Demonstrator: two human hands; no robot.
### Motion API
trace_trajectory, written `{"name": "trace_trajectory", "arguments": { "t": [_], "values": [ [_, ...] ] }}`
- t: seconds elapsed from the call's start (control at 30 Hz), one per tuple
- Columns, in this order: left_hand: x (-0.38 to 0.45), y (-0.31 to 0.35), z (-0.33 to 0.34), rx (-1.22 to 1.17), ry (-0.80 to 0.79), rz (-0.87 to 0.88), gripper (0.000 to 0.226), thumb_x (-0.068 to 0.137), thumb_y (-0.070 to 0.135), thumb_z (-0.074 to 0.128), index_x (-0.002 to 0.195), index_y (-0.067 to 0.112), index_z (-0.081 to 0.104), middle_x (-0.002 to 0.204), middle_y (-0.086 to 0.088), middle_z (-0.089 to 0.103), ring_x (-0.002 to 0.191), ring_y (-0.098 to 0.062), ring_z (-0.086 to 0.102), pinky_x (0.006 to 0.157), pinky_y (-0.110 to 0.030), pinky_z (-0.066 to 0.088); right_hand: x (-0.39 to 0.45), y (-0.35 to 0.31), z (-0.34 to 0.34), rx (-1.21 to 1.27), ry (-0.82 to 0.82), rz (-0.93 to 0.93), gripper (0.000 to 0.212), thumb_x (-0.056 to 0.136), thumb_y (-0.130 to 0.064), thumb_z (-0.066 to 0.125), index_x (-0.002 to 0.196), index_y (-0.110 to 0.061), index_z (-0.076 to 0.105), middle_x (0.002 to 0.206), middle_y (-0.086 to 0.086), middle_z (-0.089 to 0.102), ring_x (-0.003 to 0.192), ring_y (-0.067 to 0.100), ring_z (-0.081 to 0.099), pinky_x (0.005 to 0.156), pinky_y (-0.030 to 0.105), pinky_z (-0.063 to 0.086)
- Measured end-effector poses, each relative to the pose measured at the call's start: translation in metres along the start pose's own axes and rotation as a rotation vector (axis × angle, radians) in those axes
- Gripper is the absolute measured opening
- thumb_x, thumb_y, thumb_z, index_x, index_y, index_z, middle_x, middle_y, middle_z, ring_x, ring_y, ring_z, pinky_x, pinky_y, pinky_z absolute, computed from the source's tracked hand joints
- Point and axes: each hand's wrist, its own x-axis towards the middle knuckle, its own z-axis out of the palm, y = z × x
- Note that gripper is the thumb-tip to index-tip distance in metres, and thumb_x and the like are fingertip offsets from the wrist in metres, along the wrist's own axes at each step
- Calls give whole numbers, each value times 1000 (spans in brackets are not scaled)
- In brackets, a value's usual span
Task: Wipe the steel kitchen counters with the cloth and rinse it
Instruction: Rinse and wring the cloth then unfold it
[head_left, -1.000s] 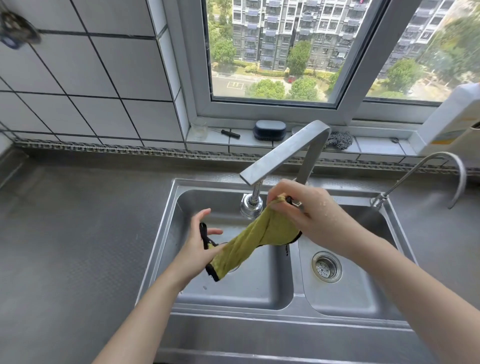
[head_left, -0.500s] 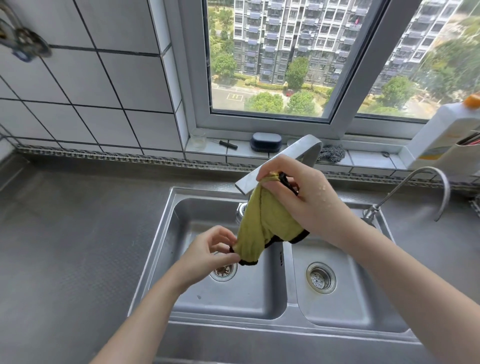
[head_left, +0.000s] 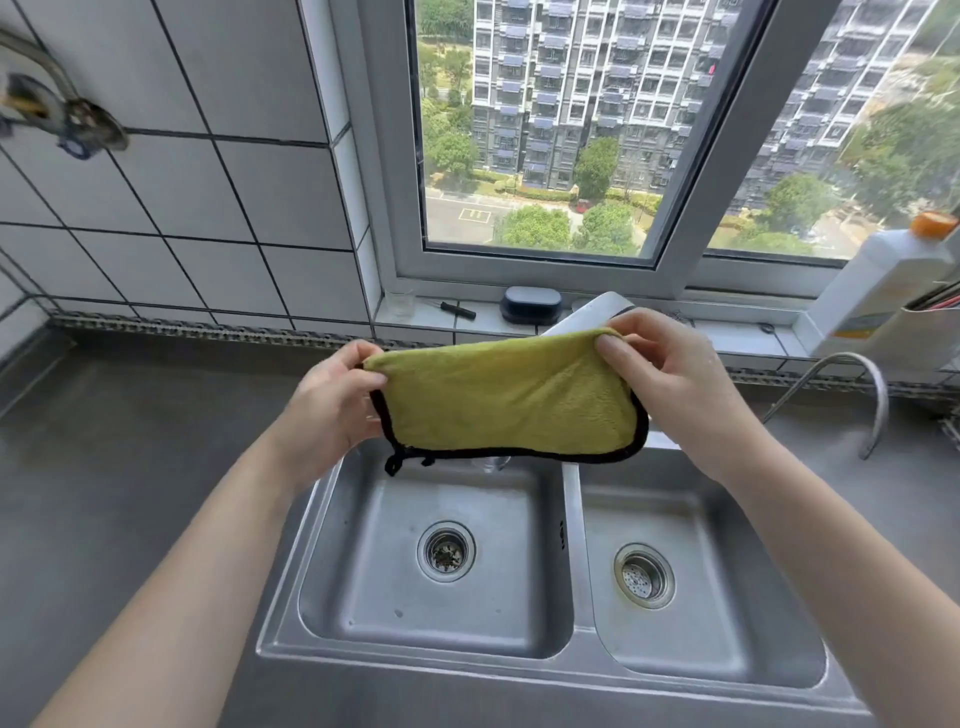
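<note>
Pinching the yellow cloth (head_left: 506, 397) taut by its top corners, left hand (head_left: 332, 402) and right hand (head_left: 670, 384) raised above the sink (head_left: 571, 525)

Legible text: none. White bottle (head_left: 878, 291) at right sill carries a yellow label, print too blurred to read. Sink divider (head_left: 562, 530) bears small dark marks, unreadable.

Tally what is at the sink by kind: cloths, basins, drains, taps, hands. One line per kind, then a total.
Cloths: 1, the yellow cloth
Basins: 2, left basin and right basin
Drains: 2, left drain and right drain
Taps: 2, big tap and thin tap
Hands: 2, left hand and right hand, both pinching the cloth
Total: 9
</note>
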Motion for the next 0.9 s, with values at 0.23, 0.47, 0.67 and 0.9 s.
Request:
{"name": "trace_trajectory", "arguments": {
  "t": [0.23,0.47,0.67,0.9],
  "values": [
    [76,32,48,119,85,139,22,97,17,51,86,36,55,69,6,61,59,-12,59,48,-28,49,0,22,-11,144,234,91,14,102,-34,47,89,-36,52,67,-12,54,57,9,48,50,24,41],
    [144,11,64,385,101,-381,33,81,21,78,106,5,65,92,-9,70,77,-20,70,70,-32,59,-9,78,0,634,224,797,51,85,-2,68,127,-18,43,102,17,65,77,25,67,69,36,56],
    [144,-9,59,495,-89,-483,23,86,24,72,96,7,60,71,-5,63,57,-16,62,50,-25,50,0,87,15,665,40,980,65,73,-58,70,121,-15,60,115,11,59,91,25,58,72,33,51],
    [158,-3,72,347,43,-153,10,90,16,66,95,21,60,92,-7,64,65,-17,60,54,-26,50,15,79,33,831,-2,854,36,89,-36,63,120,-17,58,109,5,65,96,21,62,90,36,45]
  ]
}}
